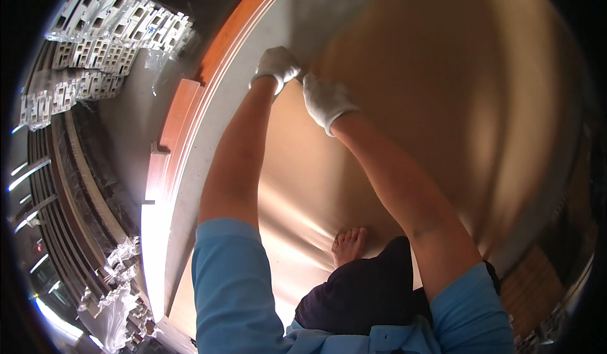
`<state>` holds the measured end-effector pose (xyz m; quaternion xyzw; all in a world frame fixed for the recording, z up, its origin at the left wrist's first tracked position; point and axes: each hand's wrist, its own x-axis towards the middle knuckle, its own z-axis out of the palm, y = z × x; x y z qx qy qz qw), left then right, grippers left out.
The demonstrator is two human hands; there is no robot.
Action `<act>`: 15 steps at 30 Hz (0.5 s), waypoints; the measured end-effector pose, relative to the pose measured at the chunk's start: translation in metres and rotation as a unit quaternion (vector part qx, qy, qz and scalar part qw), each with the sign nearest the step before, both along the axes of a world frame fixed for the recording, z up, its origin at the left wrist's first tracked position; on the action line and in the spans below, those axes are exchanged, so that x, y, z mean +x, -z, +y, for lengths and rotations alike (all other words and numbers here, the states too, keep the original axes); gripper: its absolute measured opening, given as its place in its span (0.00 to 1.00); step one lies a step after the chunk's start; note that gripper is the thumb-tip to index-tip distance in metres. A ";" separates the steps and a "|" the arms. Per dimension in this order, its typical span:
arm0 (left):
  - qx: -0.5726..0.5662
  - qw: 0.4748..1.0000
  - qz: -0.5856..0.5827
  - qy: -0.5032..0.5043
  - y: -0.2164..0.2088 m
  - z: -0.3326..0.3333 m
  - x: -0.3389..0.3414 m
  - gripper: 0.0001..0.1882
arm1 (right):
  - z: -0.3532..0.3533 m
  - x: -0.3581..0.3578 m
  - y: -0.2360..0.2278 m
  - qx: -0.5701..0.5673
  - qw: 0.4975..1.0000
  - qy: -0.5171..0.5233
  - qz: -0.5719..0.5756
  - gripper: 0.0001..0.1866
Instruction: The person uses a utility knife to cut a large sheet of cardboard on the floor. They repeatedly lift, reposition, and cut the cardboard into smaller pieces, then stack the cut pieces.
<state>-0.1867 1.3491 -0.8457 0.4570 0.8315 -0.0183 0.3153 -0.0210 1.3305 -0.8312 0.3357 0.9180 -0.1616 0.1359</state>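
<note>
Blue sleeves point(231, 278), two gloved hands, one brown sheet

Item: short blue sleeves, nearest the camera, lower edge of frame. Dark trousers point(360, 291) and one bare foot point(349, 246) showed between the arms.

Item: brown sheet point(303, 158), broad, filling the centre and, in blur, the upper right; grey band point(212, 110) along its left side.

Step, as judged: handwork at the sheet's upper-left margin, both hands brought close together. Next move, as judged: called for a sure hold there, the two hands working in concert.

Item: left hand point(276, 64), white-gloved, upper centre; fingers seemingly curled, any hold hidden. Left forearm point(234, 158) rose steeply, almost straight.

Item: right hand point(325, 98), white-gloved, just right of and below the left; fingertips aimed up and left. Finger spread and grip could not be made out. Right forearm point(404, 183) slanted in from lower right.

Item: orange-brown strip point(232, 24), curving down the left of the grey band.

Item: pale slotted profiles point(126, 16), stacked, film-wrapped, upper left.
</note>
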 end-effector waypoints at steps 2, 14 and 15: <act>0.037 0.998 0.042 0.028 0.006 -0.004 0.001 0.13 | 0.001 0.016 -0.002 0.018 0.999 -0.037 -0.022 0.20; 0.145 0.975 0.061 0.157 0.023 -0.017 -0.013 0.13 | -0.053 0.267 -0.048 -0.127 0.989 0.068 -0.045 0.10; 0.154 0.982 0.016 0.111 0.024 -0.020 -0.015 0.13 | -0.058 0.292 -0.054 -0.138 0.985 0.079 -0.066 0.10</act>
